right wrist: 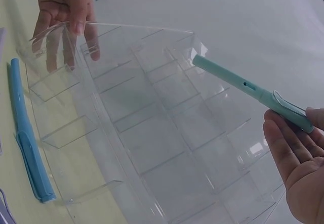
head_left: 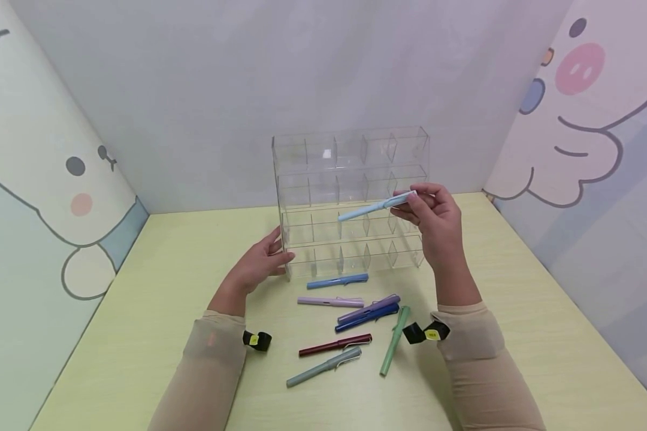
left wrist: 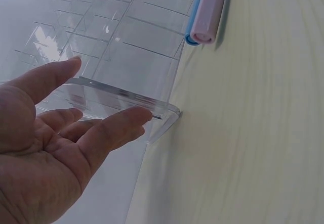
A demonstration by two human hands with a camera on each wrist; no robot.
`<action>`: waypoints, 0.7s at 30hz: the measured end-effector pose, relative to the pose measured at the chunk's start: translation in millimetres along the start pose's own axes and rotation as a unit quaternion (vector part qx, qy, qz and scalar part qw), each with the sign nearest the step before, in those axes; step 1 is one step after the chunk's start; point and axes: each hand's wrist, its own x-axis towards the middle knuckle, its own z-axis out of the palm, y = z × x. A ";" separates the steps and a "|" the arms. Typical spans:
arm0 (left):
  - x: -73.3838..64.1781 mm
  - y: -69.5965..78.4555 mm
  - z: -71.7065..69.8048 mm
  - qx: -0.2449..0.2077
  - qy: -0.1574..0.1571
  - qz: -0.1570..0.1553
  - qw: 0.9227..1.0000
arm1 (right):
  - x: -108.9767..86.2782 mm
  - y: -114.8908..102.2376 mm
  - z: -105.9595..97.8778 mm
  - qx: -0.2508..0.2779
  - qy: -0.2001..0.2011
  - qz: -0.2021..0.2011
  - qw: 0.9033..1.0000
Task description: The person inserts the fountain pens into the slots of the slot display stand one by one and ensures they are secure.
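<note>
In the head view my right hand [head_left: 439, 224] pinches a pale blue capped pen [head_left: 374, 208] by its clip end, holding it in front of a clear acrylic rack [head_left: 323, 245] with several tiers of compartments. That pen [right wrist: 243, 85] looks mint green in the right wrist view, its other end pointing at the rack. At the rack's lower left side is my left hand [head_left: 259, 263], its thumb toward the front. The left wrist view shows its fingers [left wrist: 114, 133] loosely extended along the rack's side edge; whether they press on it I cannot tell.
On the table before the rack lie a blue pen [head_left: 337, 281], a lilac pen [head_left: 330, 301], a purple pen [head_left: 363, 310], a dark blue pen [head_left: 366, 318], a dark red pen [head_left: 334, 345], a grey pen [head_left: 323, 368] and a green pen [head_left: 395, 341]. A wall [head_left: 205, 108] stands behind.
</note>
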 end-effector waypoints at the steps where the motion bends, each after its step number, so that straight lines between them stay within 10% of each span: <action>1: 0.5 -0.6 0.0 0.000 0.000 0.000 1.000 | 0.0 0.0 -0.4 0.001 0.000 -0.003 1.000; 10: 3.5 -7.8 9.4 -0.008 -0.022 0.006 1.000 | 5.4 -4.4 -8.0 0.012 0.008 -0.032 0.999; 21: 7.0 -8.0 9.6 -0.011 -0.012 0.007 1.000 | 82.5 -34.9 13.7 0.011 0.015 -0.026 0.999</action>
